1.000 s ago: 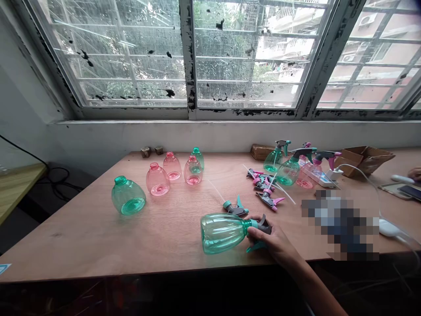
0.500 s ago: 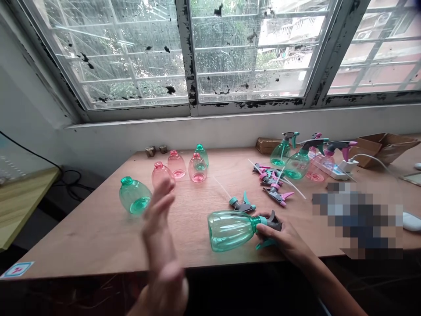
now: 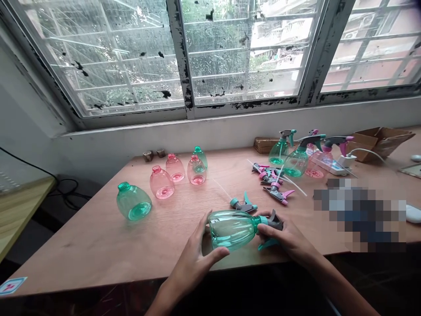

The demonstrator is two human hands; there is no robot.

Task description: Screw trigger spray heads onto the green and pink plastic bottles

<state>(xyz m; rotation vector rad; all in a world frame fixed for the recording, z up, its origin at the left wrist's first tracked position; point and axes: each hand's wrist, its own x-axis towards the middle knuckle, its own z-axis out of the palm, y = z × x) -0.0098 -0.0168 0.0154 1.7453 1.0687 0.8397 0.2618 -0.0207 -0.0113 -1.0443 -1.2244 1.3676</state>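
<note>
A green spray bottle (image 3: 232, 228) lies on its side near the front edge of the wooden table (image 3: 98, 237). My left hand (image 3: 197, 259) cups the bottle's wide base, thumb and fingers curled around it. My right hand (image 3: 286, 239) is closed on the grey and green trigger head (image 3: 271, 221) at the bottle's neck. A loose green trigger head (image 3: 243, 204) lies just behind the bottle.
An open green bottle (image 3: 133, 202) and three pink bottles (image 3: 161, 183) stand to the left, with another green one (image 3: 200, 156) behind. Loose pink trigger heads (image 3: 272, 184) and finished spray bottles (image 3: 296, 158) sit at the right, by a cardboard box (image 3: 378, 138).
My left hand came up from below, passed in front of the bottles and settled on the lying bottle's base. My right hand kept its hold on the trigger head.
</note>
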